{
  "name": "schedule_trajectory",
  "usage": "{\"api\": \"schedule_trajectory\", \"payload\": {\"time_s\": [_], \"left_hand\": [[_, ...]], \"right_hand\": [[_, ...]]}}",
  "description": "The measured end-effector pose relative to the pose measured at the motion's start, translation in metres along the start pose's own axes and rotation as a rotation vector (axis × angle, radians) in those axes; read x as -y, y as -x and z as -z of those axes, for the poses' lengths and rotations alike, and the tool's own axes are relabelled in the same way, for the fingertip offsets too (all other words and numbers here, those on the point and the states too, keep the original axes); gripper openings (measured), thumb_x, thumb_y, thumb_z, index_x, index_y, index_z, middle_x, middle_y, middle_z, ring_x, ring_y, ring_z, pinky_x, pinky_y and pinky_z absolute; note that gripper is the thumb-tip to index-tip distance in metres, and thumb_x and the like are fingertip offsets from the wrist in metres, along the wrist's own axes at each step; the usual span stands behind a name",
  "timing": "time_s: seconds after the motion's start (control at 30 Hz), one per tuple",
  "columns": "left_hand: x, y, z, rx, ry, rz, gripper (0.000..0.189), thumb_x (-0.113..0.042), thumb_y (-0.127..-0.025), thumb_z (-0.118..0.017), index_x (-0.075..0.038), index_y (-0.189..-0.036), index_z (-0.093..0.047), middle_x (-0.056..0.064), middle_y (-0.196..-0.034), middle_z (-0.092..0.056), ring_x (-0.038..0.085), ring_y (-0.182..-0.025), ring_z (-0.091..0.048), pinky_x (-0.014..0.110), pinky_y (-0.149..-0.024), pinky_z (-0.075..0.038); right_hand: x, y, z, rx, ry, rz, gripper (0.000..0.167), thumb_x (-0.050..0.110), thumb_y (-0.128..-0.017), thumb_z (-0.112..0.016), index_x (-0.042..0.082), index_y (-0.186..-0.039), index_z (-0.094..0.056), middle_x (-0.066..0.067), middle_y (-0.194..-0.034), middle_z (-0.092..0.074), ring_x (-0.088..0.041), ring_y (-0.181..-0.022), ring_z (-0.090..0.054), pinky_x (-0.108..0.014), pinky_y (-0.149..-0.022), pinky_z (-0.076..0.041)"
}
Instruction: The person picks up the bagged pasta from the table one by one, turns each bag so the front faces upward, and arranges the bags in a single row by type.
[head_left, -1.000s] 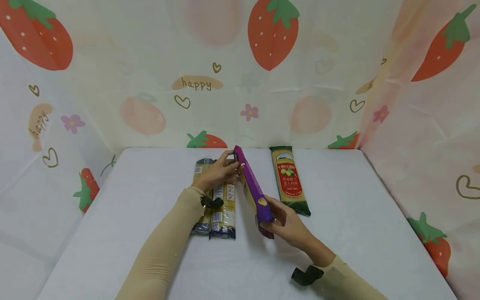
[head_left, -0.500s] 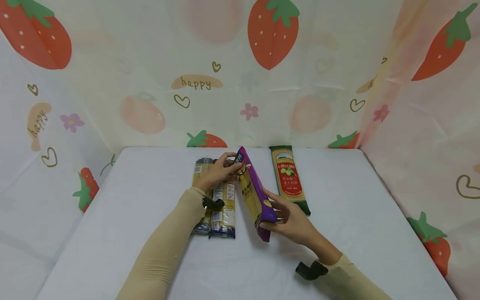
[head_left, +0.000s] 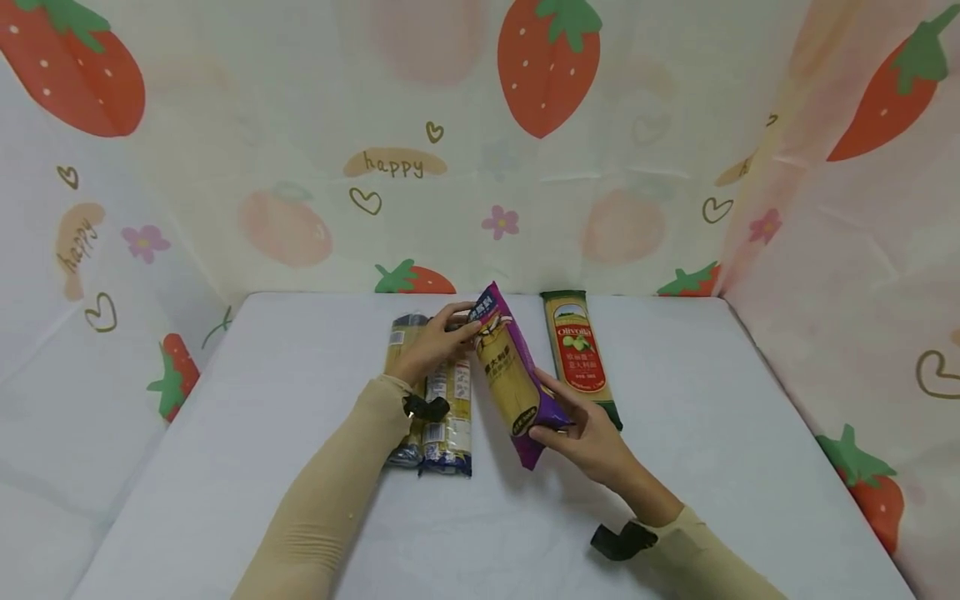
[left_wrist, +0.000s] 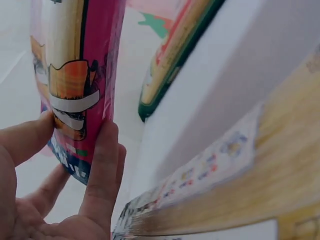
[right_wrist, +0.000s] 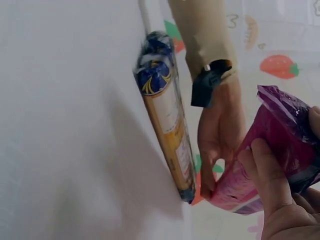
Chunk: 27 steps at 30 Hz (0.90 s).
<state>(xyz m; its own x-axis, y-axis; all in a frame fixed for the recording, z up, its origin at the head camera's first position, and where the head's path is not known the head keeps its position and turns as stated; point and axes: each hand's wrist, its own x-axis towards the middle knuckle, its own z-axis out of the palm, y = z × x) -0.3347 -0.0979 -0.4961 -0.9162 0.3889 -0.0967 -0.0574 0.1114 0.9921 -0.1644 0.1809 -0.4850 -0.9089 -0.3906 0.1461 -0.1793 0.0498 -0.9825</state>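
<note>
L hand [head_left: 433, 345] pinches far end of purple spaghetti pkt [head_left: 510, 379], R hand [head_left: 591, 440] grips near end, tilted betw. them; 2 pasta pkts [head_left: 448, 433] below L hand, green Olivoila pkt [head_left: 579, 350] beyond R hand.

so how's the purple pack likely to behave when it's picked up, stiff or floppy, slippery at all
Probably fairly stiff lengthwise: the purple pack looks straight between the left hand and right hand. Its crinkled end likely bends easily, looking like thin film in the right wrist view. The wrapper may be slightly slippery, since it looks shiny there.
</note>
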Motion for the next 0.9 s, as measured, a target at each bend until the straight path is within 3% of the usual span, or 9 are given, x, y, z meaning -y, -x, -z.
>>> {"api": "schedule_trajectory", "payload": {"time_s": [0.27,0.47,0.63,0.9], "left_hand": [[-0.009,0.0039,0.0037,0.125,0.064,0.093,0.068,-0.03,-0.113,-0.059,-0.033,-0.171,-0.023,0.027,-0.155,-0.049,0.043,-0.143,-0.054,0.056,-0.119,-0.045],[-0.0093,0.0062,0.0068,0.191,0.208,0.16,0.074,-0.021,-0.114,-0.057,-0.038,-0.171,-0.014,0.027,-0.15,-0.049,0.037,-0.128,-0.064,0.051,-0.106,-0.057],[-0.0079,0.0052,0.007,0.187,0.246,0.134,0.075,-0.017,-0.113,-0.058,-0.037,-0.171,-0.016,0.024,-0.145,-0.051,0.026,-0.111,-0.069,0.044,-0.095,-0.062],[-0.0079,0.0062,0.0054,0.15,0.219,0.086,0.075,-0.015,-0.111,-0.062,-0.035,-0.17,-0.021,0.022,-0.141,-0.054,0.021,-0.099,-0.071,0.039,-0.085,-0.063]], "right_hand": [[-0.0039,0.0019,-0.0031,-0.026,-0.011,-0.032,0.08,0.008,-0.1,-0.077,0.021,-0.169,-0.038,-0.014,-0.172,-0.033,-0.043,-0.144,-0.046,-0.03,-0.102,-0.058],[-0.0047,0.0012,-0.0065,-0.034,-0.007,-0.054,0.08,0.01,-0.1,-0.078,0.021,-0.169,-0.039,-0.015,-0.172,-0.033,-0.043,-0.145,-0.047,-0.03,-0.102,-0.058],[-0.001,-0.0014,-0.0077,-0.035,-0.002,-0.04,0.082,0.009,-0.097,-0.082,0.021,-0.167,-0.042,-0.013,-0.173,-0.034,-0.045,-0.146,-0.047,-0.033,-0.101,-0.059],[0.0026,-0.0026,-0.0083,-0.027,0.14,-0.054,0.083,0.017,-0.095,-0.086,0.024,-0.166,-0.044,-0.013,-0.17,-0.04,-0.046,-0.139,-0.058,-0.037,-0.099,-0.061]]}}
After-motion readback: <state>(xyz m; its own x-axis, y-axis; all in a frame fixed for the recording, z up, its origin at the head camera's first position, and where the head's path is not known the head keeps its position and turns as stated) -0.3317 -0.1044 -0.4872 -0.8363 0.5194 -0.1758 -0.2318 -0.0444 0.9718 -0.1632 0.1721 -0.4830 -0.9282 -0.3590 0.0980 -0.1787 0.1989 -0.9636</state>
